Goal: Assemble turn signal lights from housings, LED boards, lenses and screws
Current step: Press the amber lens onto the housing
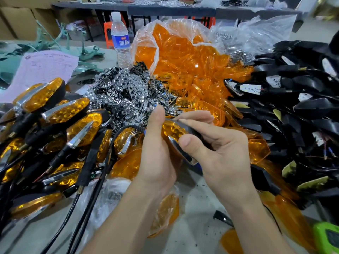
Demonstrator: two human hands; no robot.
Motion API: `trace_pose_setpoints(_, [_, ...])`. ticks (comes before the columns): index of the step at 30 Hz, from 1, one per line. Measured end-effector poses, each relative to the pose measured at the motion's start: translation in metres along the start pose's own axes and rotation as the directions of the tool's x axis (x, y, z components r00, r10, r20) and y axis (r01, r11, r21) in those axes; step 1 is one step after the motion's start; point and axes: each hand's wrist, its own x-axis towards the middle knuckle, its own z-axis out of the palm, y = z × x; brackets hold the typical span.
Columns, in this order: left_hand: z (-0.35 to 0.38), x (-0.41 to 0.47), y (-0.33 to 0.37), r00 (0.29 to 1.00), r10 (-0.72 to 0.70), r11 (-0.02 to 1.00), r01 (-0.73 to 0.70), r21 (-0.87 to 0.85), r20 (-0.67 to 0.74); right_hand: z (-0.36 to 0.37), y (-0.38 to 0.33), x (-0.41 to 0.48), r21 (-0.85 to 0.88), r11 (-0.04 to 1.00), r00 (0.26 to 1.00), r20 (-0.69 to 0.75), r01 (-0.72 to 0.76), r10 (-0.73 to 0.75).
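The left hand (pixel 157 154) and right hand (pixel 222 158) both grip a lensed light (pixel 173 130) just nearside of the lens bag (pixel 183 44). Finished lights (pixel 73 114) pile left of the bag and bare housings (pixel 302 107) right, so much likely remains.

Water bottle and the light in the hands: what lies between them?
A heap of chrome reflectors fills the stretch from the bottle to the held light, as the head view shows.
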Motion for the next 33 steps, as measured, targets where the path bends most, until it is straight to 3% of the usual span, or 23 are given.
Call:
trace_pose_setpoints(5, [0.001,0.001,-0.008,0.981,0.073,0.995,-0.059,0.085,-0.180,0.006,0.003,-0.003,0.027,0.999,0.999,0.024,0.031,-0.032])
trace_pose_setpoints(9, [0.001,0.002,-0.008,0.963,0.140,0.974,-0.093,0.205,-0.232,0.010,0.000,-0.003,0.092,0.995,0.999,0.025,0.031,-0.034])
trace_pose_setpoints(13, [-0.006,0.003,-0.005,0.946,0.106,0.944,0.001,0.331,-0.305,0.007,-0.005,0.001,0.118,0.991,0.996,0.061,-0.067,0.060])
trace_pose_setpoints(17, [-0.010,0.002,-0.007,0.972,0.170,0.893,-0.081,0.443,-0.165,-0.004,-0.007,0.004,-0.016,0.956,0.937,0.197,-0.291,0.289])
trace_pose_setpoints(23, [-0.013,0.005,-0.013,0.949,0.311,0.772,-0.278,0.572,0.041,0.000,-0.008,0.003,-0.223,0.946,0.937,0.206,-0.236,0.282])
trace_pose_setpoints(28, [-0.009,0.004,-0.017,0.982,0.188,0.921,-0.179,0.347,0.006,0.007,-0.003,0.001,-0.159,0.965,0.959,0.159,-0.208,0.233])
trace_pose_setpoints(33, [-0.009,0.004,-0.014,0.950,0.310,0.838,-0.265,0.478,-0.017,0.012,-0.001,-0.001,-0.152,0.938,0.940,0.089,-0.313,0.328])
